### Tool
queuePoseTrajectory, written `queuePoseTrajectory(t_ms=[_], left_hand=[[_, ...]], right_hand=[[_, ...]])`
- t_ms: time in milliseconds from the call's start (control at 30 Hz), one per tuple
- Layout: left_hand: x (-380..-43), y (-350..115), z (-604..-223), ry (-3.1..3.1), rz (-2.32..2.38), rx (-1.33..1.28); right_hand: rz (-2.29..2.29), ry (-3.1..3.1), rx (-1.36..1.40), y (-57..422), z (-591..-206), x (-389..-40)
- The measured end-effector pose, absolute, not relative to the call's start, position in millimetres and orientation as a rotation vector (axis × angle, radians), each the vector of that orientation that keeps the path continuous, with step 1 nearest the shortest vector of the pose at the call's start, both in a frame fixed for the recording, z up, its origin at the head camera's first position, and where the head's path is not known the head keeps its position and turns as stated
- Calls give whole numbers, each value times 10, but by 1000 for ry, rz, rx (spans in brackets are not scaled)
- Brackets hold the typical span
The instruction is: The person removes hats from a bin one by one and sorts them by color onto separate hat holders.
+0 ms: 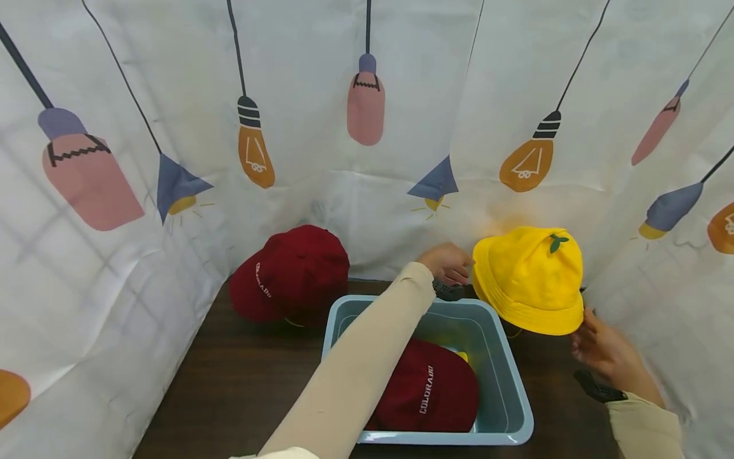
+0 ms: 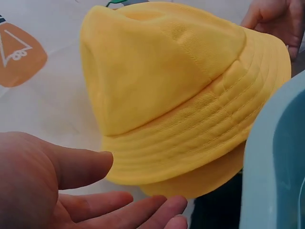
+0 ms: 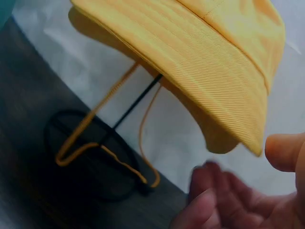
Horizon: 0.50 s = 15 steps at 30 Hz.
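Your unclenched, empty left hand [image 1: 449, 262] and right hand [image 1: 610, 356] flanked the yellow hat [image 1: 529, 280]; uneven grabbing could have toppled its stand [image 3: 129, 109].

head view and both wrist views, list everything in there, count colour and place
table: 1, dark brown, low in head view
tub: 1, light blue, on table
yellow bucket hat: 1, yellow, green sprout on top, right of tub
stand: 1, black, under hat
cord: 1, orange-yellow, hanging below hat
red caps: 2, dark red, one left of tub, one inside
small yellow piece: 1, yellow, in tub beside cap
backdrop: 1, white with printed lamps, behind table
wrist devices: 2, black, at wrists
sleeves: 2, beige, on forearms
left hand: 1, at hat's left brim
right hand: 1, at hat's right brim
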<state>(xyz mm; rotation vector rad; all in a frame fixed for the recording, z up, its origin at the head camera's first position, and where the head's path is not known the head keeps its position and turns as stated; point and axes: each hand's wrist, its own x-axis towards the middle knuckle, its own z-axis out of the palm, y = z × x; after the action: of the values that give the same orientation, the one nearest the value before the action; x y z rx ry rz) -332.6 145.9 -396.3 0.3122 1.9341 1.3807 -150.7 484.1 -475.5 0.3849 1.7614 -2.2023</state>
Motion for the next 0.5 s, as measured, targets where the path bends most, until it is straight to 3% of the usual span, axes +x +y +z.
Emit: queuePoseTrajectory(t_ms=[200, 500], left_hand=[[-3305, 1654, -4048, 1893, 1433, 267], [-3187, 1902, -4130, 2018, 1551, 92]], right_hand=[[-2466, 1399, 260, 4746, -4826, -1490], [-2674, 1110, 353, 4647, -4837, -1500]])
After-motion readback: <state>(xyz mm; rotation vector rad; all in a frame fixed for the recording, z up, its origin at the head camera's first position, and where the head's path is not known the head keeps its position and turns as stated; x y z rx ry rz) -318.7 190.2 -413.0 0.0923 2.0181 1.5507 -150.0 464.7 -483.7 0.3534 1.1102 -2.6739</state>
